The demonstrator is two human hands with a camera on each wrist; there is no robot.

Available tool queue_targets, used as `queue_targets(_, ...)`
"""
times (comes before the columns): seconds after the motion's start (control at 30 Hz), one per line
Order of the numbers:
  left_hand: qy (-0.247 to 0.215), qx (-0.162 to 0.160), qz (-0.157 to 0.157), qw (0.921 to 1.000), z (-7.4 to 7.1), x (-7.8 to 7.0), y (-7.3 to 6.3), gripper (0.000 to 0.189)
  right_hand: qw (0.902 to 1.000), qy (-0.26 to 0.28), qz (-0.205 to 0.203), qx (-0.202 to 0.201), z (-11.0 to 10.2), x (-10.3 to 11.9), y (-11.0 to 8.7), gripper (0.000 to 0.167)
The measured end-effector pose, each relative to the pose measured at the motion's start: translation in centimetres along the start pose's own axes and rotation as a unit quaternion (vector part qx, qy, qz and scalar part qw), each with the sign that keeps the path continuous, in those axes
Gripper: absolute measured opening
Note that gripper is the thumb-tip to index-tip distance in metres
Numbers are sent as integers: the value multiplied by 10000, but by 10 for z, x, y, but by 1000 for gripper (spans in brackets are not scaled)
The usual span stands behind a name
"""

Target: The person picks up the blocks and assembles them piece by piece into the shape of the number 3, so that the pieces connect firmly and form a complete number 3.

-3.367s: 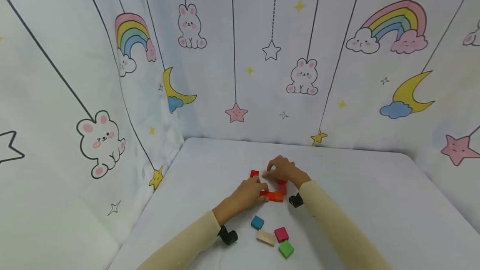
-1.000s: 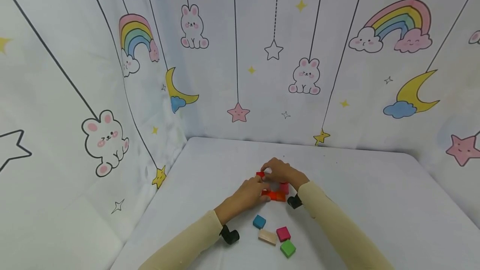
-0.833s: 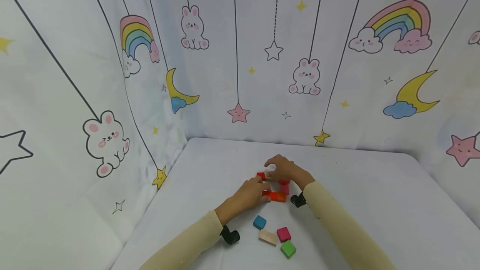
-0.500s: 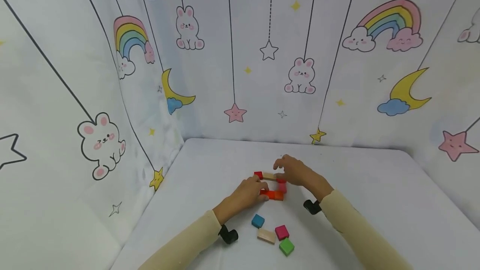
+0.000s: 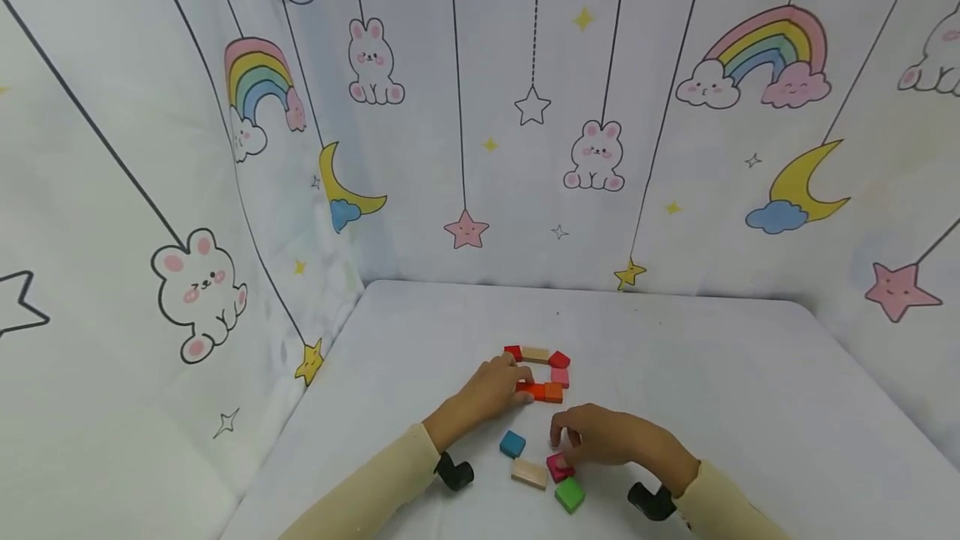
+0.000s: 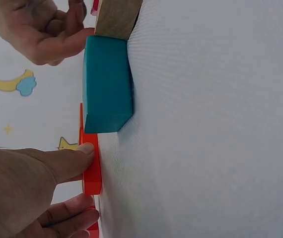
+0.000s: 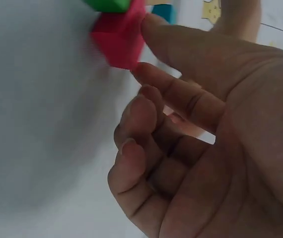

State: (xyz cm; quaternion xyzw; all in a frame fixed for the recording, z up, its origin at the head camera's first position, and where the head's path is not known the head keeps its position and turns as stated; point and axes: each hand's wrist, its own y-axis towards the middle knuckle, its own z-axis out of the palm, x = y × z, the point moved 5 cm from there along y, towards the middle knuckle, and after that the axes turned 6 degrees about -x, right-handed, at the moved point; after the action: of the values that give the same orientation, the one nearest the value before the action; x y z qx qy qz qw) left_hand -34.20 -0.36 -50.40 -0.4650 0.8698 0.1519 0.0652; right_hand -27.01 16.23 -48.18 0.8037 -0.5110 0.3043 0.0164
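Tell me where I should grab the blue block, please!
Pinch the blue block by its flat left and right sides, coming down from above. Both those sides look free, while the nearer wooden block sits close to its near end, probably leaving little finger room there.

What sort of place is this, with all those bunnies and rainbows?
Maybe a little play corner, or a booth dressed up like one: the walls have bunnies and rainbows, and small colorful blocks lie on a white table.
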Motion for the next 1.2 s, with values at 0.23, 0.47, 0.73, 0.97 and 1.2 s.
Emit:
queue_targets(0.23,40,28,-58,10000,3,3,2,25,9996,139,-201,-157,6,-13,4,11)
queue_targets(0.47,39,72,-110,9999,1,5,5,27,9933,68,97,-1146,-9,-25,10,14)
queue_targets(0.73,65,55,-100,9999,1,5,6,27,9922,69,206,-1230,-13,-30,10,32)
queue_targets(0.97,57,20,-66,10000,1,3,4,26,9875,-67,371,-1528,-10,-36,16,29)
queue_targets(1.2,2,70,-132,9999,2,1,1,27,9846,-12,581,-1651,-7,-41,23,29)
